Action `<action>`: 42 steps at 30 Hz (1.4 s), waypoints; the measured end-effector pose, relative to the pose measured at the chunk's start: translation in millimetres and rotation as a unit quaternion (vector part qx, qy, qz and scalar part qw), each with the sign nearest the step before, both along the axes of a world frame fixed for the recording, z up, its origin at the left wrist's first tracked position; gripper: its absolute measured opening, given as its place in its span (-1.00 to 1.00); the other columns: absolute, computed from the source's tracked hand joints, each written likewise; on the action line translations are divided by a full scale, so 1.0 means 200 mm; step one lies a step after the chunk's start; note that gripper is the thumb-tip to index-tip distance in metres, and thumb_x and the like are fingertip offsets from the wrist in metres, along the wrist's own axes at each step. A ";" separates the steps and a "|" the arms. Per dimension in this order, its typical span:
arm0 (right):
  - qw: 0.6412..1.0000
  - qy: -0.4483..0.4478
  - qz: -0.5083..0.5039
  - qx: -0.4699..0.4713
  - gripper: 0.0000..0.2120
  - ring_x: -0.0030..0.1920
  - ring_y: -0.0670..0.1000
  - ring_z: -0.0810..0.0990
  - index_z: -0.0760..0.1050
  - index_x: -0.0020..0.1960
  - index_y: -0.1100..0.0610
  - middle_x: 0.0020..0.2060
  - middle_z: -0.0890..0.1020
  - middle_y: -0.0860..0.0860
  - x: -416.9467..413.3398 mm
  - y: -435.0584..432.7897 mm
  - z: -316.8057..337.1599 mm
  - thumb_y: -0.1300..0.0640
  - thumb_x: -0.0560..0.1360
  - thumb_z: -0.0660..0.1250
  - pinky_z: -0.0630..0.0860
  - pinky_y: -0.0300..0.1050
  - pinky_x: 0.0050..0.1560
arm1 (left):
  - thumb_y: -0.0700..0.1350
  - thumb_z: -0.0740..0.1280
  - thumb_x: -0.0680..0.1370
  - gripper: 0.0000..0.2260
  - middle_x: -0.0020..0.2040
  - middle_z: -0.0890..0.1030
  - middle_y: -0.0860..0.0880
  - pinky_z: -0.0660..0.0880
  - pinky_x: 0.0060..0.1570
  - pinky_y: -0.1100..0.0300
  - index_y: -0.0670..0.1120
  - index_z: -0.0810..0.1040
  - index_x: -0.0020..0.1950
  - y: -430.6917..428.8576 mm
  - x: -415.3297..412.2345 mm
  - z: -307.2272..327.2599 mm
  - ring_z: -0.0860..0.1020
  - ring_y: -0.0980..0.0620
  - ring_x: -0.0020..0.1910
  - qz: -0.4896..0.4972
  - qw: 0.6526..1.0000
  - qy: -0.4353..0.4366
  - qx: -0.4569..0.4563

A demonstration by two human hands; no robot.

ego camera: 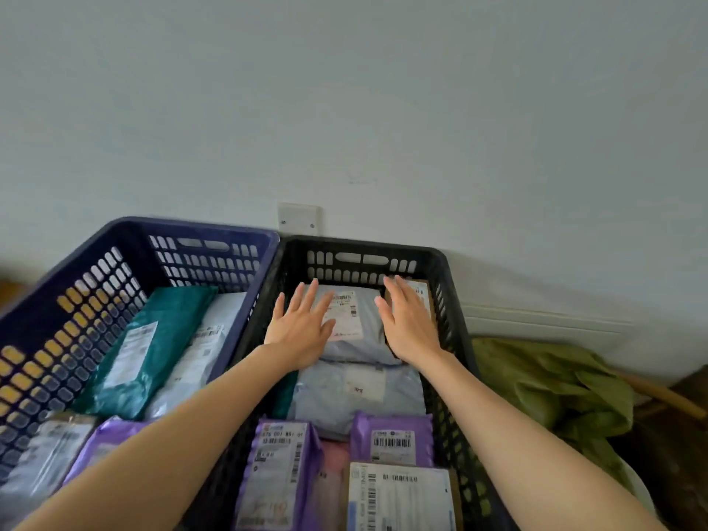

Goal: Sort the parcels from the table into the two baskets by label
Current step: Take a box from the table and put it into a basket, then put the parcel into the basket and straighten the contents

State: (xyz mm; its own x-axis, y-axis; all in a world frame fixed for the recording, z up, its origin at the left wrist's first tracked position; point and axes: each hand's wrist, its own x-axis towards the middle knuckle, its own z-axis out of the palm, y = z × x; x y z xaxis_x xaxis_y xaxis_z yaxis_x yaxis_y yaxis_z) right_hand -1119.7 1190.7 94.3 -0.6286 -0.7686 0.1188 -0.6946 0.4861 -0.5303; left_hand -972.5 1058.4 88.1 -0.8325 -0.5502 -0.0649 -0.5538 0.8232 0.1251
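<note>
While reaching into the black basket [364, 244], laying left hand [302, 325] and right hand [410, 323] flat on the grey parcel [360, 352] at its far end, fingers straight and spread, gripping nothing. Facing a pale wall [344, 109] and white wall plate [299, 219] behind it and the blue basket [126, 228] alongside, a green cloth [555, 389] lying rightward. Reading "575 001" on a purple parcel [314, 457]; finding other print too blurred.
</note>
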 end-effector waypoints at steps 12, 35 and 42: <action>0.985 0.001 0.141 -0.095 -0.54 0.52 0.02 0.16 0.21 0.52 0.11 0.52 0.23 0.05 0.62 -0.20 0.22 -0.03 0.67 0.05 0.15 -0.05 0.49 | 0.09 -0.09 0.68 -0.52 0.59 -0.18 0.06 -0.17 0.52 -0.09 0.08 -0.10 0.60 0.07 0.75 0.29 -0.20 -0.02 0.57 0.121 0.990 0.060 -0.029; 0.953 -0.047 0.288 -0.084 -0.54 0.43 0.03 0.32 0.23 0.50 0.14 0.44 0.33 0.06 2.51 -1.41 0.18 -0.03 0.66 0.07 0.33 -0.06 0.39 | 0.02 -0.05 0.69 -0.54 0.60 -0.13 0.04 -0.09 0.53 -0.05 0.12 -0.08 0.59 -0.84 2.80 0.30 -0.16 -0.02 0.57 0.291 0.949 0.121 -0.017; 0.960 -0.073 0.268 -0.046 -0.54 0.41 0.06 0.35 0.22 0.50 0.15 0.44 0.34 0.09 2.90 -1.75 0.07 -0.02 0.66 0.09 0.38 0.00 0.36 | -0.12 0.00 0.69 -0.53 0.60 -0.07 0.04 0.10 0.50 -0.03 0.17 -0.02 0.57 -1.21 3.26 0.17 -0.07 -0.02 0.57 0.303 0.942 0.138 0.038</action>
